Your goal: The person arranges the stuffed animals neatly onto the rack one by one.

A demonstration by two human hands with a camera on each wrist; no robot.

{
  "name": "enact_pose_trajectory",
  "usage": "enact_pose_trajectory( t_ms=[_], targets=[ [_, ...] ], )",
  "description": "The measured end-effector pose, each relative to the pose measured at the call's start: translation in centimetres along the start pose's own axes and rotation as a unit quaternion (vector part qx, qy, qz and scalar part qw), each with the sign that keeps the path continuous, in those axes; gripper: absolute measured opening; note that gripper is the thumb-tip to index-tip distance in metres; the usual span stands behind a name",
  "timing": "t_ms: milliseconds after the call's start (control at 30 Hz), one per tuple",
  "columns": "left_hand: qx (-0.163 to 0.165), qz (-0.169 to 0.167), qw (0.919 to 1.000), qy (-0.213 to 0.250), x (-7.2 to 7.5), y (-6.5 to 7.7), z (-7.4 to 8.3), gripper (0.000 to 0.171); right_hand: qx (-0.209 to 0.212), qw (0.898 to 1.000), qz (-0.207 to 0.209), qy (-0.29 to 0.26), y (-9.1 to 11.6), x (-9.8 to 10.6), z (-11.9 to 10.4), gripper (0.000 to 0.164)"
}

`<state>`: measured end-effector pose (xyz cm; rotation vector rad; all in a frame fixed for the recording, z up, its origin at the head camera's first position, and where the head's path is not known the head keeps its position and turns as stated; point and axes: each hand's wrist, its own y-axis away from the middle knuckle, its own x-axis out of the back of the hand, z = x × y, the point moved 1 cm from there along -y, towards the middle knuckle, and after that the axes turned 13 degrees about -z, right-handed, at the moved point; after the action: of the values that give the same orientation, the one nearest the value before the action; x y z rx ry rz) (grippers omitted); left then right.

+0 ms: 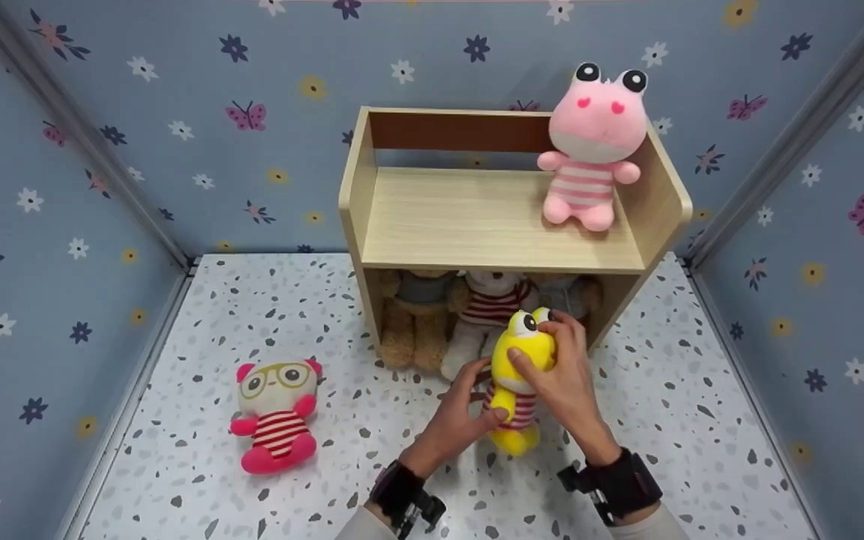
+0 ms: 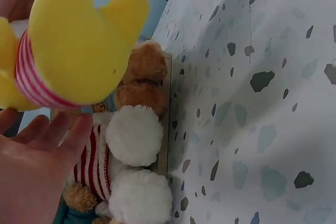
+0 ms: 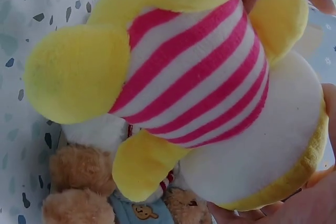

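A yellow plush frog [image 1: 523, 356] in a red-and-white striped top is held upright, turned sideways, in front of the shelf. My right hand [image 1: 565, 375] grips its head, thumb on the near side. With the left hand [image 1: 456, 421] I hold its body, the thumb on its arm and the fingers behind. In the left wrist view, the fingers of the left hand [image 2: 39, 153] lie against the frog's striped side. The right wrist view shows the frog's striped belly [image 3: 199, 72] up close, with the right hand [image 3: 294, 203] around its head.
A wooden shelf [image 1: 469, 217] stands against the flowered wall. On its upper board sits a pink plush frog [image 1: 589, 165], at the right. Several teddy bears [image 1: 418, 315] fill the lower compartment. A pink-and-white plush panda [image 1: 278, 416] lies on the speckled floor at left.
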<state>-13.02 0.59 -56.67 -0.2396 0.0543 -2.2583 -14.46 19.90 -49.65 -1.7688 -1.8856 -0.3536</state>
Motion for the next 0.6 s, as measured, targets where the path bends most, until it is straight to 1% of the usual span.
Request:
enact_pose_trajectory(
  t_ms=[133, 267, 367, 433, 500, 600],
  targets=[
    [0.020, 0.023, 0.9995, 0.003, -0.1, -0.1, 0.0, 0.081, 0.002, 1.000, 0.005, 0.005, -0.3, -0.4, -0.2, 0.054],
    [0.032, 0.027, 0.9990, 0.014, -0.2, -0.1, 0.0, 0.089, 0.002, 1.000, 0.010, 0.013, -0.5, -0.9, -0.3, 0.055],
    [0.029, 0.033, 0.9988, 0.019, -0.4, -0.4, 0.0, 0.097, 0.010, 0.999, 0.016, 0.031, -0.5, -1.4, -0.4, 0.055],
    [0.021, 0.045, 0.9986, 0.016, -0.6, -0.7, 0.0, 0.102, 0.018, 0.999, 0.020, 0.043, -0.5, -1.8, -0.5, 0.056],
    [0.009, 0.063, 0.9980, 0.010, -0.9, -1.0, -0.1, 0.103, 0.025, 0.998, 0.023, 0.054, -0.5, -2.2, -0.7, 0.056],
    [-0.010, 0.092, 0.9956, 0.012, -1.4, -1.4, -0.3, 0.099, 0.038, 0.997, 0.024, 0.067, -0.5, -2.7, -0.9, 0.056]
  ],
)
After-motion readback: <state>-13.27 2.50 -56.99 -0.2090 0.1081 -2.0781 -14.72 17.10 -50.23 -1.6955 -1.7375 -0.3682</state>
